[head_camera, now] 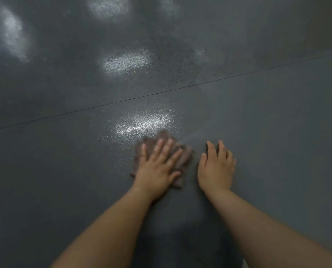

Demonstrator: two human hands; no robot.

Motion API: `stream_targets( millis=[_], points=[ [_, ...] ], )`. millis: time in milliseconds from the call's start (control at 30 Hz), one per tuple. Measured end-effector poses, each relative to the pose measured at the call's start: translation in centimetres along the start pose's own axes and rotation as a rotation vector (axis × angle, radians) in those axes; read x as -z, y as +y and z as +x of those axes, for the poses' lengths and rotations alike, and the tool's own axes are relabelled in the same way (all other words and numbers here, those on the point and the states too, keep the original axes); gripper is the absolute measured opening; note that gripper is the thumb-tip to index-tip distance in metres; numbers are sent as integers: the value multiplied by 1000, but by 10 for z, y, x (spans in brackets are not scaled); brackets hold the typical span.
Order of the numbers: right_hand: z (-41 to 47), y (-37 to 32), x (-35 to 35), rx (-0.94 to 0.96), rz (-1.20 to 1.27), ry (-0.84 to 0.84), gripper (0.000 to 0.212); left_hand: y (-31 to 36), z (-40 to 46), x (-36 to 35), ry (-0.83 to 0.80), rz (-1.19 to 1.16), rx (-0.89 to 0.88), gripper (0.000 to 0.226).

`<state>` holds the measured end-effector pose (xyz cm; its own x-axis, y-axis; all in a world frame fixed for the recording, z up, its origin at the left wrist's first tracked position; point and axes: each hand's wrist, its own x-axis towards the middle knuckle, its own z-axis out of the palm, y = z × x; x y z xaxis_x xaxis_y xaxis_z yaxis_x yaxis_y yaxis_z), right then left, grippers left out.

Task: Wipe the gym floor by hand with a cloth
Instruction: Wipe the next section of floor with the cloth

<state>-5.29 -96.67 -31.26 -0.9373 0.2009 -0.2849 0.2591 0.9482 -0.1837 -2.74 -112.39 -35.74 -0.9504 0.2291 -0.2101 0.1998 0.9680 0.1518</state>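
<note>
The cloth (pixel 162 151) lies crumpled on the floor (pixel 64 171) a little below the middle of the view, greyish-brown and rumpled into soft folds; it looks light and limp, something that will bunch and slide rather than keep a shape, so I judge it handles best under a flat, spread palm pressing down, not by a pinch at one corner, which would let the rest trail; if damp, which cannot be told, it would drag more on the textured surface. The left hand (pixel 158 167) rests on top of it, fingers (pixel 168 147) straight and fanned apart, pointing toward 1 o'clock, the thumb lying out at the 3 o'clock side; cloth shows past the fingertips at 12 o'clock and below the thumb at 4 o'clock, so the hand covers the middle of it, which seems the right place to bear down. Just beside it at 3 o'clock, apart from the cloth, the right hand (pixel 216 167) is planted on the bare floor, its fingers loosely bent and slightly apart, holding nothing; it appears to prop the body. The floor is dark grey and pebbled; a bright, glinting patch (pixel 145 122) sits just past the cloth at 12 o'clock, either wetness or reflected light; a thin seam (pixel 161 94) crosses beyond that, rising toward 2 o'clock.
</note>
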Motion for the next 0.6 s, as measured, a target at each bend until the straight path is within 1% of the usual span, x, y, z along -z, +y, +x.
stream_targets(
  millis=[33,133,167,200,233,267,300,367,433,500,533,567,600],
  points=[
    [4,3,2,-59,-27,-50,48,-10,11,8,11,0,97,64],
    [13,16,8,-171,-42,-159,50,-15,40,24,-95,-81,478,63],
    [14,20,9,-170,-34,-179,50,-6,45,27,-92,-97,570,63],
    [15,24,11,-158,-30,-193,50,7,48,27,-80,-115,601,62],
    [15,27,13,-146,-31,-199,50,23,47,24,-77,-140,575,61],
    [15,30,14,-137,-36,-195,50,40,43,18,-58,-144,495,60],
    [15,32,14,-132,-40,-186,49,57,38,13,-19,-137,382,62],
    [14,33,14,-138,-25,-164,49,76,26,4,-5,-92,124,63],
    [15,31,12,-156,29,-138,48,70,31,7,-53,-48,-65,61],
    [17,29,9,-178,73,-129,48,48,51,8,-33,29,-259,61],
    [17,29,9,-185,74,-130,48,38,63,13,-41,74,-324,62],
    [18,29,8,-188,68,-133,48,29,78,20,-54,111,-344,63],
    [18,28,8,-190,64,-136,48,21,94,27,-76,124,-320,65]
  ],
)
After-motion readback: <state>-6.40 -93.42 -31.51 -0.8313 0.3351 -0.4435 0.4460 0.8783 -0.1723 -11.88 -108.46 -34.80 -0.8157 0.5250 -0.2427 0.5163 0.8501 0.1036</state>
